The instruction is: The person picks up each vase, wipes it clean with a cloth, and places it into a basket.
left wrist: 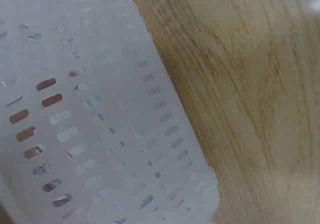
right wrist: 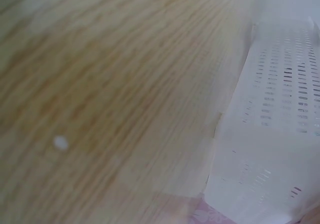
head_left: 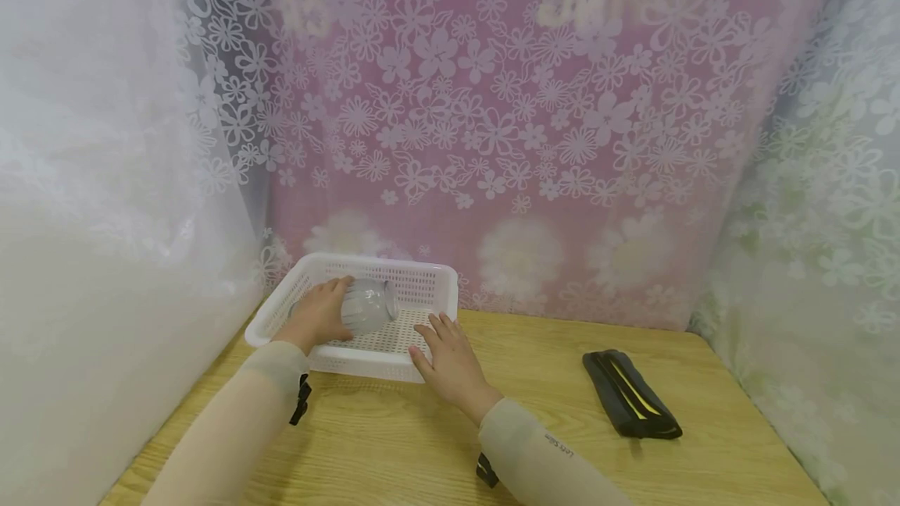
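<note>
A white perforated plastic basket (head_left: 380, 368) stands on the table near the back left. Inside it a clear glass jar (head_left: 369, 304) lies on its side, its mouth toward the right. My left hand (head_left: 322, 315) reaches over the front rim and grips the jar from the left; fingers and thumb are curled about it. At the basket's front right corner is my right hand (head_left: 453, 361), fingers spread and holding nothing; whether it touches the rim I cannot tell. Both wrist views show the basket's slotted walls (left wrist: 115, 109) (right wrist: 270, 149), and neither hand is clearly visible there.
On the right of the wooden table (head_left: 534, 397) lies a dark pouch (head_left: 630, 394) with yellow showing along its opening. A pink flowered curtain (head_left: 506, 139) hangs behind, and whitish sheets (head_left: 105, 178) close off both sides.
</note>
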Action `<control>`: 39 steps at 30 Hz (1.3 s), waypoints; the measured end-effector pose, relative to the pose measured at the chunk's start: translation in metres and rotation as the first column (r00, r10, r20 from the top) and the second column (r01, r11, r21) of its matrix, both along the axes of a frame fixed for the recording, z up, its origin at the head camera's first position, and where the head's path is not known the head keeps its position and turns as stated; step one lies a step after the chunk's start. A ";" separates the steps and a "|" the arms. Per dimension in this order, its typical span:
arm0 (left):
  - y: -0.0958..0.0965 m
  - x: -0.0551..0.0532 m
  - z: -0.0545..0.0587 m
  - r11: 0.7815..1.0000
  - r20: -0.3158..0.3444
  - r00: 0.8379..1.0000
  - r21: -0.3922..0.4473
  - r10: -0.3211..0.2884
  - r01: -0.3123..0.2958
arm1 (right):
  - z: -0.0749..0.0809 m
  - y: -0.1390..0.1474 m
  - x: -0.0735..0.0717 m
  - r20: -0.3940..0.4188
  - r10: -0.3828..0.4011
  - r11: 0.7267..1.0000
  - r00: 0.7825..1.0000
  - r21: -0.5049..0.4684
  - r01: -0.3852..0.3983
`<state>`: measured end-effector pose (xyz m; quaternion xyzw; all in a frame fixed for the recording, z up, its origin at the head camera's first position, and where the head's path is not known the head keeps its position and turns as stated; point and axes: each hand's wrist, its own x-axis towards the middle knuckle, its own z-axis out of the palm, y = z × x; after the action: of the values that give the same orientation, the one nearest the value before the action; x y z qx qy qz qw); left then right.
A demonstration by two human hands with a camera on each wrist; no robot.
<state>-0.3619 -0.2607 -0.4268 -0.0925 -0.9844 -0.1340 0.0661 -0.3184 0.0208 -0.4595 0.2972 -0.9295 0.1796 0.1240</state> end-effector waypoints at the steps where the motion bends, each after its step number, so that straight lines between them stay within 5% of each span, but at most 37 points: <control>1: 0.001 0.000 0.000 1.000 0.009 1.000 -0.009 -0.001 0.001 | 0.000 0.000 0.000 -0.002 0.003 1.000 1.000 -0.003 -0.003; 21: 0.011 -0.006 -0.011 0.996 0.094 0.995 -0.072 -0.039 0.045 | -0.001 0.000 0.001 -0.003 0.006 1.000 1.000 -0.004 -0.006; 39: 0.011 -0.009 -0.013 0.995 0.074 0.996 -0.078 -0.051 0.057 | 0.002 0.001 0.002 0.031 -0.014 1.000 0.999 0.015 0.014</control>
<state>-0.3711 -0.2501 -0.4394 -0.1167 -0.9879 -0.0995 0.0232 -0.3167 0.0215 -0.4576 0.2888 -0.9347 0.1766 0.1085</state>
